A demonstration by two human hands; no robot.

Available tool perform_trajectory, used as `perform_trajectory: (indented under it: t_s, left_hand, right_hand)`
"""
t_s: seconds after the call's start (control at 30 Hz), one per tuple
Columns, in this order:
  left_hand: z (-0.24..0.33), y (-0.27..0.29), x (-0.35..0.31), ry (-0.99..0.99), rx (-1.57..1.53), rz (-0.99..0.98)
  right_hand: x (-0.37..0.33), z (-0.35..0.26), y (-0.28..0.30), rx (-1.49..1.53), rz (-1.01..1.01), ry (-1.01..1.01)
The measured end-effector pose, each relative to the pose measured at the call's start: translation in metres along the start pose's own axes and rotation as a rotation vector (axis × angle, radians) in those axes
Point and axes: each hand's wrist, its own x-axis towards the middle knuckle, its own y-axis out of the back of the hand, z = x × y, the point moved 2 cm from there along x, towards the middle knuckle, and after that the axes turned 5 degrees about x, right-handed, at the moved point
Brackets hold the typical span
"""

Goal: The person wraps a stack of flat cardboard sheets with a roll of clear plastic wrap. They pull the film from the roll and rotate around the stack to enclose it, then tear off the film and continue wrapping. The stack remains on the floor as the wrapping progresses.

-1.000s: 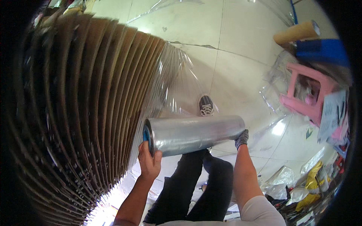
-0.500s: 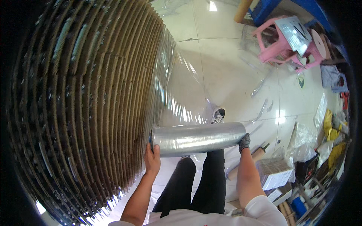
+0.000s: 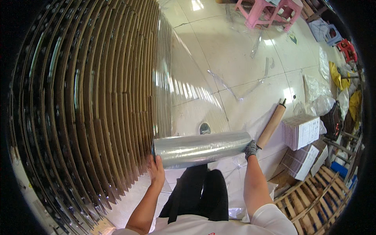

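A thick roll of clear stretch film [image 3: 203, 149] lies level across in front of my legs, held by its two ends. My bare left hand [image 3: 156, 171] is closed round the left end, close against the stack; part of its fingers is hidden behind the roll. At the right end my right hand [image 3: 251, 149], in a dark grey glove, grips the roll. A stretched sheet of film [image 3: 188, 84] runs from the roll to the side of a tall stack of brown cardboard sheets [image 3: 102, 90], which is wrapped in film.
On the tiled floor [image 3: 211, 47] lie loose film strips. To the right are a cardboard-coloured tube with a dark end [image 3: 272, 125], bundled cartons [image 3: 301, 131] and a wooden slatted pallet [image 3: 313, 199]. Pink stools [image 3: 256, 13] stand at the far right. One shoe [image 3: 204, 128] shows beyond the roll.
My view has turned and moved along the stack; the stools shift up and left, and the tube and pallet show more fully. Both hands keep hold of the roll, and my legs have stepped.
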Motion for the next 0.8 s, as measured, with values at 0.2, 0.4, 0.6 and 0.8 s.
perform_trajectory:
  t_s: [0.2,0.4,0.6,0.8]
  left_hand:
    - [-0.117,-0.018,-0.078,-0.384,0.056,0.110]
    - [-0.185,-0.051,-0.100,-0.556,0.044,-0.013]
    - [-0.287,-0.100,-0.096,-0.656,0.147,-0.194]
    - [-0.391,-0.071,-0.013,-0.794,0.406,-0.426]
  right_hand:
    - [-0.050,0.109,0.070,0.002,0.009,0.167]
    - [-0.023,0.276,0.101,0.372,0.084,0.047]
    - [0.006,0.522,0.083,0.474,0.183,-0.164]
    - [-0.037,0.749,-0.033,-0.267,0.235,0.026]
